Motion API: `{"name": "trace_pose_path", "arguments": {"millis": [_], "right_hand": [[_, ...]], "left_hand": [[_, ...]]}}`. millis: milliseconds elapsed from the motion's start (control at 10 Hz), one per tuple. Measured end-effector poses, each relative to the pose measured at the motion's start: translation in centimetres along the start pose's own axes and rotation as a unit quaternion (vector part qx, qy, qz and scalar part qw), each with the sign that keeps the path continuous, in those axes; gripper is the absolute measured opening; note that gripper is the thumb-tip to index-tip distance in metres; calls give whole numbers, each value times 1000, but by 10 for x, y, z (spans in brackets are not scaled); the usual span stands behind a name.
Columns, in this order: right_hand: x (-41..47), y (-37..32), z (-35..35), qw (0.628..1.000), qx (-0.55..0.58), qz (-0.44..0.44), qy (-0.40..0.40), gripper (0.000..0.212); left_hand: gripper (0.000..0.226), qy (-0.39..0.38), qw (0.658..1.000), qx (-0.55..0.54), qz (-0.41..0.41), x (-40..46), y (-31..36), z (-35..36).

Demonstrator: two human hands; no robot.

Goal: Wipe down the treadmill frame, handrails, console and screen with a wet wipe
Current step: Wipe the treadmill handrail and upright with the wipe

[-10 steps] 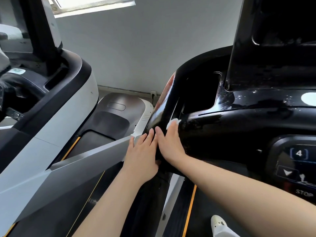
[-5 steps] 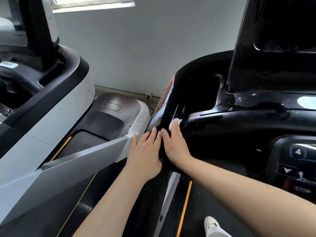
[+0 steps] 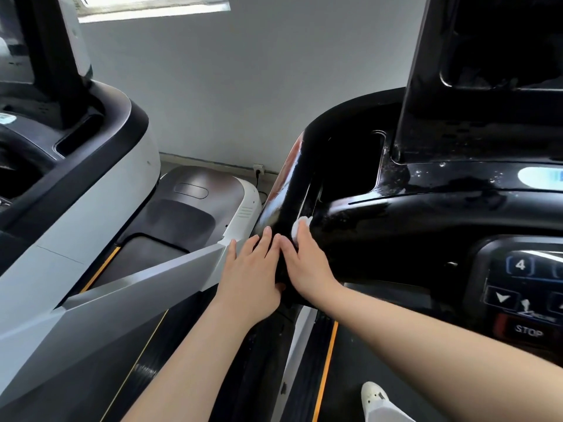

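The glossy black treadmill console fills the right side, with its dark screen panel rising above. Its left arm, a black handrail post, slopes down toward me. My right hand lies flat on the inner side of that post and presses a white wet wipe, which shows only past my fingertips. My left hand rests flat with fingers together on the post's outer side, right beside the right hand and holding nothing. A keypad with a red STOP button sits at lower right.
A second treadmill with a white and black console stands to the left, its grey side rail running up to my left hand. A grey wall with a socket is behind. My white shoe stands on the belt.
Both hands have stayed on the post's lower end, creeping slightly up it together. The view has drifted a little to the right and down.
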State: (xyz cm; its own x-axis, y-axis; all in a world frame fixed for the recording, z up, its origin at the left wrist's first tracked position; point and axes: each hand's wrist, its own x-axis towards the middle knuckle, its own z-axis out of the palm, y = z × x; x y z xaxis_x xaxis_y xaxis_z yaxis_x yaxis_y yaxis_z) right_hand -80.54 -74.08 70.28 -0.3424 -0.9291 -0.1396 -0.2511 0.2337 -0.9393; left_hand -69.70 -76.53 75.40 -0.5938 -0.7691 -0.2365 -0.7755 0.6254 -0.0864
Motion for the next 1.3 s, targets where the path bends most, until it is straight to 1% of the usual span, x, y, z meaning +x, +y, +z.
{"name": "trace_pose_path", "arguments": {"millis": [100,200,300,400,500,600,700,800,900,1000,1100,1200,1300], "right_hand": [[34,-8,-12,998,-19,51,24,38],[49,-14,-23,997,-46,45,39,33],[25,-6,-22,996,-85,1,32,30],[4,2,-23,995,-95,-13,14,18],[11,-2,-42,990,-132,-35,18,28],[23,-7,-67,947,-263,-176,61,21],[31,-6,-91,828,-479,-283,74,20],[32,10,-98,732,-624,-273,-25,11],[35,32,-97,719,-647,-250,-37,46],[43,31,-89,737,-640,-212,-51,61],[38,27,-81,713,-655,-224,-107,58],[24,28,-96,647,-694,-288,-130,57],[36,36,-115,616,-721,-299,-106,52]], "left_hand": [[79,-2,1000,0,-5,0,1,0],[80,-4,1000,1,-6,1,2,1],[79,-3,1000,4,-7,1,2,1],[79,-6,1000,5,-8,1,3,1],[81,-7,1000,6,-9,1,2,0],[81,-10,1000,8,-9,0,1,0],[81,-13,1000,9,-8,1,2,0],[81,-12,1000,13,-9,1,2,0],[81,-11,1000,11,-12,1,2,1],[81,-12,1000,12,-11,1,2,1],[81,-11,1000,15,-9,1,2,1],[81,-13,1000,16,-6,0,2,1],[81,-12,1000,13,-8,1,1,1]]}}
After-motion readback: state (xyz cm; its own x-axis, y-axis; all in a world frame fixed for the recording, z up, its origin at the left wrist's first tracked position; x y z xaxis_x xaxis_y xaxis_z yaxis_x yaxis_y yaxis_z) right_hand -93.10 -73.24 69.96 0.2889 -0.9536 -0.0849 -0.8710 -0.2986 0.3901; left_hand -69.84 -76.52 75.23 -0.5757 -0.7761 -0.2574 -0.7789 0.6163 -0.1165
